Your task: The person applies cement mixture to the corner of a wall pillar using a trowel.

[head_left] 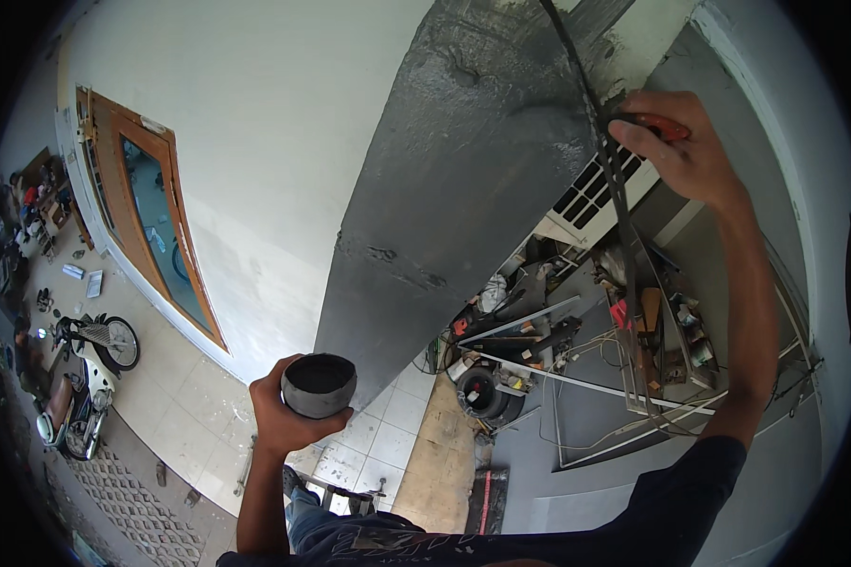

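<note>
My left hand [279, 416] is wrapped round a small round grey cup [320, 401] with dark grey paint inside, held upright at the lower middle. My right hand [676, 146], raised at the upper right, grips a red-handled paintbrush [665, 126]. Its head is mostly hidden beside the cable, at the edge of a broad dark grey painted band [444, 189]. The band's surface shows rough, uneven patches. A dark cable [577, 61] hangs down along its right side, close to my right fingers.
Far below lie tyres [482, 395], loose wires, metal frames and piled tools on the right. A white wall [246, 123] and a wood-framed window [161, 213] stand at the left. A motorcycle [90, 378] is parked on tiles beyond. Pale floor tiles [373, 444] show beneath me.
</note>
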`<state>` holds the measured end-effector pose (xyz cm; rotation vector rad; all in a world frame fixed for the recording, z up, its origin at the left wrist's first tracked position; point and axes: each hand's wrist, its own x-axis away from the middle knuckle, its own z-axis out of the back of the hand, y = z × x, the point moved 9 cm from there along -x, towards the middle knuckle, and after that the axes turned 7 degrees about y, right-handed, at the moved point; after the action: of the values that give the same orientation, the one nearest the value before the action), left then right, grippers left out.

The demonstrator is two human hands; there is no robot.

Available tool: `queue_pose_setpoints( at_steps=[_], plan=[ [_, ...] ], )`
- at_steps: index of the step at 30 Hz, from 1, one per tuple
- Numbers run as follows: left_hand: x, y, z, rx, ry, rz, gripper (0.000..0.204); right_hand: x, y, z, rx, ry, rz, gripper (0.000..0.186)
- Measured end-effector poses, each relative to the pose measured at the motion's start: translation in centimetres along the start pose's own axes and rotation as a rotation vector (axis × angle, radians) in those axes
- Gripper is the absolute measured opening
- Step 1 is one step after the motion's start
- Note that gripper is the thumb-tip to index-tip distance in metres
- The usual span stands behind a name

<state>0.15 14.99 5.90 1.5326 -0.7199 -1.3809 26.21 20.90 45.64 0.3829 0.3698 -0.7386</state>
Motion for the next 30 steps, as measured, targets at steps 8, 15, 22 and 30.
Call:
queue_pose_setpoints(
  at_steps=[8,15,22,30],
  plan=[
    [-0.3,0.2,-0.4,0.031,0.001,-0.033,0.072,-4.2,-2.8,8.5,0.323,0.406,0.214,0.018],
    [-0.2,-0.9,0.1,0.034,0.019,-0.035,0.072,-5.1,-1.8,4.5,0.183,0.204,0.091,0.025],
    [-0.4,-1.6,0.5,0.000,0.033,-0.013,0.072,-8.2,-0.2,6.2,0.027,0.385,-0.032,0.031],
    [-0.6,-1.4,0.7,0.021,0.042,-0.015,0.072,-9.7,-4.6,8.7,0.324,0.422,0.194,0.023]
  ],
)
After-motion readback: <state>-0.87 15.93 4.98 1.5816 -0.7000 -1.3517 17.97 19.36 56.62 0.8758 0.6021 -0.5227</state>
